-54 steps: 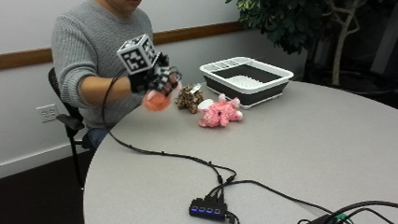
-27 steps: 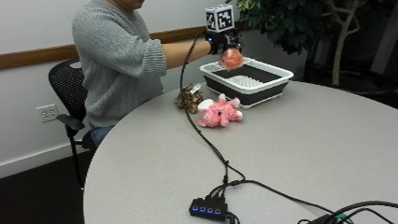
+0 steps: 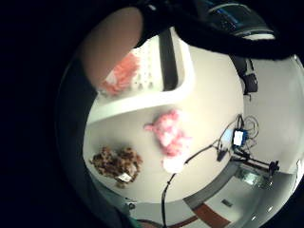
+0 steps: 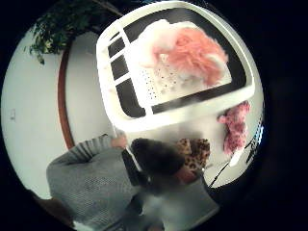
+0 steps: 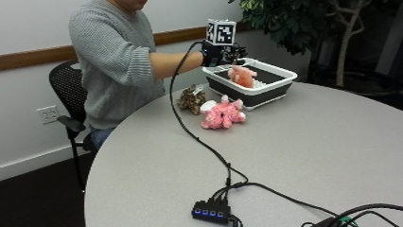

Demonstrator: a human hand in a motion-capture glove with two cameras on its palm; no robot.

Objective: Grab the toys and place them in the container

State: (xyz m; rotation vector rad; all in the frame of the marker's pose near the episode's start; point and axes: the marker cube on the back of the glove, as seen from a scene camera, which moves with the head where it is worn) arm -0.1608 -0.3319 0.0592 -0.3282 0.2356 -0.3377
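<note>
Orange toy (image 5: 241,75) in the container (image 5: 277,88), hand (image 5: 222,53) above, fingers' state unclear.

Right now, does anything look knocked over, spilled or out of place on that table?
Nothing stands out. The orange toy lies in the container, which sits flat on the table. The pink toy and the spotted brown toy lie on the table beside it, not yet collected.

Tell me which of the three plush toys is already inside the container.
The orange plush toy: it sits inside the white-rimmed container, while the pink plush and brown spotted plush lie on the table outside it.
</note>
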